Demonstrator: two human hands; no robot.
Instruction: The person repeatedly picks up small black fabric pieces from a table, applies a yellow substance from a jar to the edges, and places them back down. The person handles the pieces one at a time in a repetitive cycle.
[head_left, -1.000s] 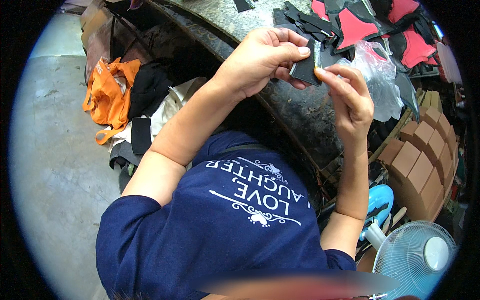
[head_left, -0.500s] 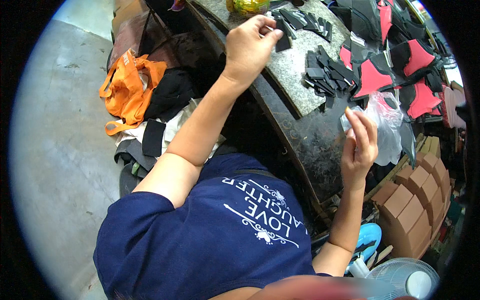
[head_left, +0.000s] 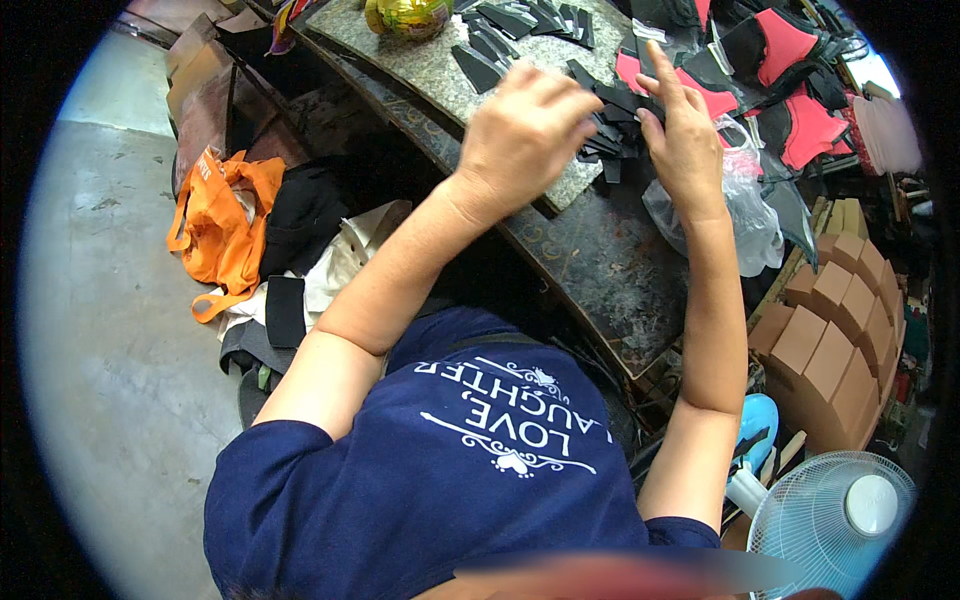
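Note:
My left hand is over the stone slab, its fingers curled and slightly blurred beside the pile of flat black pieces. Whatever may be between those fingertips is hidden. My right hand reaches across the pile's right side, index finger stretched out and thumb apart, with nothing seen in it. Just beyond its fingertip lie small white strips. More black strips are spread on the slab's far part. Pink-and-black shaped pieces lie at the far right.
A clear plastic bag rests on the dark table. Yellow-wrapped goods stand at the slab's far end. Stacked brown blocks and a fan are at right. An orange bag lies on cloth at left.
My left hand has moved from the slab's far strips to the black pile. My right hand has moved away from the plastic bag, farther forward. The whole view has shifted a little.

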